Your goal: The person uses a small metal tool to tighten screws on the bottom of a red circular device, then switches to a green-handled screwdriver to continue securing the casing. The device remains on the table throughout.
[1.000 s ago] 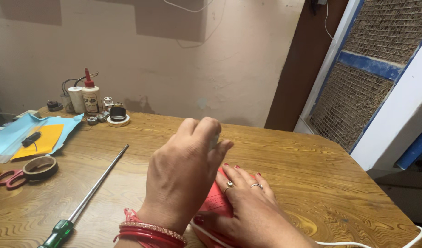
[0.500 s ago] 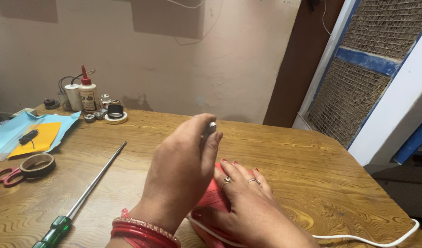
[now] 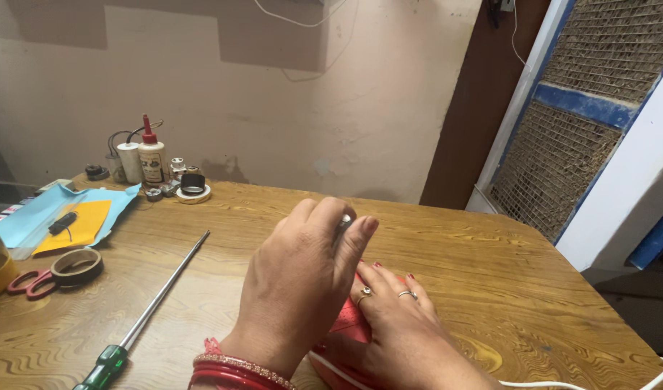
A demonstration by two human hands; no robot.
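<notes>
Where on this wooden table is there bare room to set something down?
Bare wood lies right of the hands toward the table edge, and between the long green-handled screwdriver and left hand. The far-left corner around the glue bottle and red scissors is crowded.

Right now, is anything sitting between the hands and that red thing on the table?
No. The right hand lies flat on the red object, pressing it to the wooden table. The left hand is directly above it, pinching a small metal piece. The long screwdriver lies off to the left, apart.
</notes>
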